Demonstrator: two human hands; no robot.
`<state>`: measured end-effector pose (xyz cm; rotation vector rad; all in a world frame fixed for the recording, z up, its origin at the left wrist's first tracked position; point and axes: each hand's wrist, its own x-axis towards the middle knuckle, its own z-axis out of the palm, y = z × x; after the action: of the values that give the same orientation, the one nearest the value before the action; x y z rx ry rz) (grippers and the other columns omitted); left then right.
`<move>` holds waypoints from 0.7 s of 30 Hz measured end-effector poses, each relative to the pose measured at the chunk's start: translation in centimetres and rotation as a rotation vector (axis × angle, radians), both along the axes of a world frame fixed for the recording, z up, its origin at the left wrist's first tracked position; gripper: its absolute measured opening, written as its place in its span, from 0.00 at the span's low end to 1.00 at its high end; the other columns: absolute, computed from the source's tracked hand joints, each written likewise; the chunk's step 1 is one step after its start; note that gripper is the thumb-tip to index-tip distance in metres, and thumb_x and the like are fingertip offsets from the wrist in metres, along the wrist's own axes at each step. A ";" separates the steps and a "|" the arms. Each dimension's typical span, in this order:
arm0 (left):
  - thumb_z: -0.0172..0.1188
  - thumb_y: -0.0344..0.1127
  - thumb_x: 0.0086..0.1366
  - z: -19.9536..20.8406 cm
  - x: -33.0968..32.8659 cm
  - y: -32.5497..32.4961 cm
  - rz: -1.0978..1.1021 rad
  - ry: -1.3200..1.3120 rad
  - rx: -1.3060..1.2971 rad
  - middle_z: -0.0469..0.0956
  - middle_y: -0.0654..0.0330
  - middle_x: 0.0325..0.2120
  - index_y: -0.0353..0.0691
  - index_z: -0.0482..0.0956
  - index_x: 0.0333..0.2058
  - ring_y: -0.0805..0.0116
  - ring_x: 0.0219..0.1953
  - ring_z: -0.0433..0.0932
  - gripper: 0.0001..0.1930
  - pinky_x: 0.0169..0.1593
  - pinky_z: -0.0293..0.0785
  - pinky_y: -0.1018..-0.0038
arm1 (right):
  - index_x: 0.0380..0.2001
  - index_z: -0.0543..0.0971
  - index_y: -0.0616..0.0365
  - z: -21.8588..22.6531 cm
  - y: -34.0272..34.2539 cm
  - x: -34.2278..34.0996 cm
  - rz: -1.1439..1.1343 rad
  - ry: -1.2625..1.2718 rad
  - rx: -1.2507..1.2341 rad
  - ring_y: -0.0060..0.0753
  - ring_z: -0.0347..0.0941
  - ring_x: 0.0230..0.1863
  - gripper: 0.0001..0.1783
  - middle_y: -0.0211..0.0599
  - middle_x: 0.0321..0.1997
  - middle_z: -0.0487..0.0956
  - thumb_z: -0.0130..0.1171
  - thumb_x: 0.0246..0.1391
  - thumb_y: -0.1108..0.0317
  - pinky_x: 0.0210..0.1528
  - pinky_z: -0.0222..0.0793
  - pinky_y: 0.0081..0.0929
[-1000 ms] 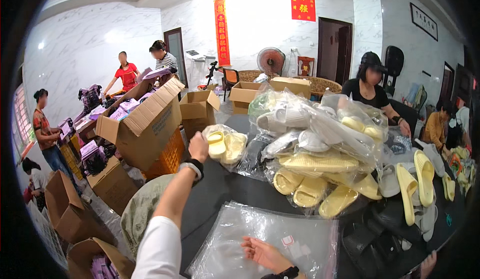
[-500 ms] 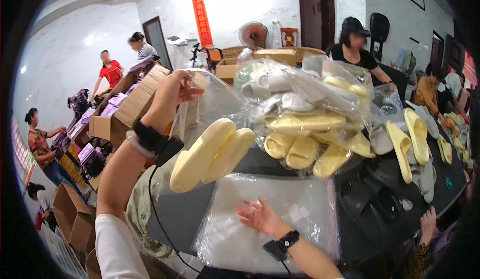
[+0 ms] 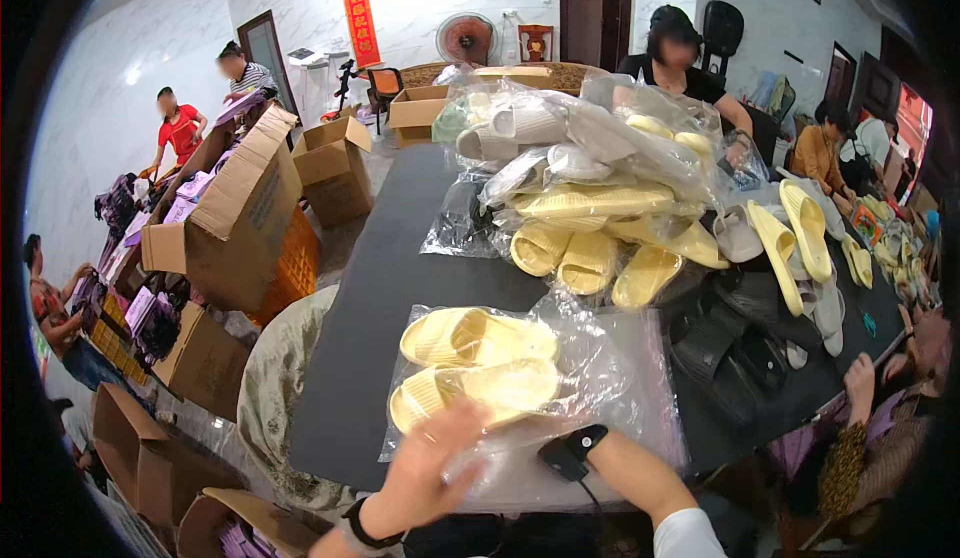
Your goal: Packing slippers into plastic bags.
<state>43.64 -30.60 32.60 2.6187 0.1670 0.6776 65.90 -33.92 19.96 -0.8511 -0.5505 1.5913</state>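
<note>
A: Where are the yellow slides [image 3: 510, 382] sitting?
B: They're lying in a clear bag [image 3: 597, 360], near side of the black table [image 3: 365, 268] — left hand [image 3: 435, 466] is partly blocking one, fingers splaying apart; right hand is hiding past the wristband [image 3: 590, 439] — can't tell.

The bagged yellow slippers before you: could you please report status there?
Left hand open, contact with yellow slippers unclear; right hand hidden past wristband. Slippers paired inside clear bag. Bagged slipper pile beyond, not covering them.
</note>
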 end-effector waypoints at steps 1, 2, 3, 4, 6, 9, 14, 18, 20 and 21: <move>0.59 0.36 0.58 -1.5 -0.3 0.6 -0.032 0.004 0.000 0.67 0.49 0.53 0.36 0.53 0.60 0.49 0.56 0.65 0.35 0.57 0.61 0.62 | 0.61 0.55 0.59 0.6 -0.9 -0.1 -0.030 -0.100 0.002 0.39 0.60 0.60 0.26 0.44 0.61 0.62 0.42 0.62 0.62 0.59 0.61 0.35; 0.58 0.37 0.58 -4.0 -0.4 1.4 0.217 0.076 0.001 0.60 0.46 0.57 0.34 0.51 0.61 0.47 0.60 0.57 0.36 0.60 0.55 0.61 | 0.61 0.55 0.60 1.2 -1.6 0.4 -0.056 -0.193 -0.001 0.39 0.61 0.60 0.27 0.43 0.61 0.62 0.42 0.61 0.63 0.59 0.61 0.34; 0.56 0.38 0.59 -6.1 -0.5 2.1 0.459 0.150 0.006 0.54 0.43 0.61 0.31 0.49 0.61 0.44 0.64 0.50 0.36 0.63 0.49 0.59 | 0.61 0.55 0.60 2.0 -2.2 1.5 -0.088 -0.285 -0.010 0.39 0.61 0.60 0.27 0.43 0.61 0.62 0.43 0.61 0.63 0.59 0.61 0.34; 0.56 0.38 0.59 -7.7 -0.5 2.5 0.413 0.165 0.004 0.54 0.43 0.61 0.31 0.49 0.61 0.44 0.64 0.50 0.36 0.63 0.49 0.59 | 0.61 0.55 0.61 2.8 -2.9 2.8 -0.128 -0.376 -0.028 0.39 0.62 0.59 0.27 0.43 0.61 0.63 0.43 0.61 0.64 0.59 0.61 0.34; 0.54 0.40 0.60 -10.3 -1.1 2.7 0.391 0.142 -0.226 0.42 0.39 0.63 0.27 0.44 0.61 0.42 0.65 0.42 0.38 0.65 0.42 0.58 | 0.61 0.54 0.61 4.2 -3.1 4.8 -0.177 -0.543 -0.086 0.39 0.62 0.59 0.27 0.43 0.60 0.63 0.44 0.61 0.65 0.59 0.61 0.34; 0.53 0.35 0.60 -10.4 -1.5 2.8 0.443 0.215 -0.189 0.44 0.37 0.62 0.27 0.45 0.61 0.44 0.65 0.46 0.36 0.65 0.44 0.61 | 0.61 0.56 0.63 3.7 -9.8 5.8 -0.435 0.163 0.103 0.40 0.66 0.57 0.27 0.42 0.59 0.65 0.44 0.61 0.64 0.58 0.62 0.34; 0.50 0.30 0.62 -8.5 -3.9 -0.4 0.461 -0.056 -0.272 0.64 0.44 0.55 0.31 0.65 0.54 0.50 0.59 0.61 0.21 0.59 0.56 0.64 | 0.55 0.64 0.68 11.9 -23.7 4.3 -0.428 -0.287 -0.146 0.39 0.69 0.54 0.26 0.46 0.55 0.70 0.38 0.63 0.57 0.53 0.67 0.31; 0.49 0.35 0.64 -6.0 -4.4 -3.9 -0.331 0.259 -0.564 0.76 0.47 0.41 0.33 0.74 0.46 0.62 0.32 0.78 0.15 0.35 0.73 0.69 | 0.48 0.73 0.65 9.3 -31.7 1.1 0.012 -0.450 -0.449 0.31 0.74 0.46 0.20 0.41 0.48 0.76 0.43 0.62 0.60 0.49 0.69 0.25; 0.52 0.32 0.62 -12.8 -5.2 -4.2 -0.422 0.686 -0.767 0.71 0.48 0.49 0.36 0.71 0.50 0.51 0.52 0.68 0.17 0.55 0.63 0.64 | 0.48 0.74 0.59 2.7 -32.9 -0.2 0.100 -0.858 -0.570 0.30 0.75 0.45 0.19 0.35 0.47 0.77 0.44 0.62 0.59 0.48 0.68 0.24; 0.52 0.32 0.62 -15.9 -5.2 -4.5 -0.429 0.690 -0.761 0.71 0.48 0.49 0.36 0.71 0.50 0.51 0.52 0.68 0.17 0.55 0.63 0.64 | 0.47 0.74 0.58 -1.8 -33.1 -1.6 0.023 -1.130 -0.609 0.38 0.73 0.47 0.19 0.40 0.46 0.77 0.46 0.60 0.57 0.49 0.67 0.28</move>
<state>38.47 -35.12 16.70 1.9295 0.0405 -0.3950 64.33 -67.06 18.13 -2.2405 -0.8473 1.1745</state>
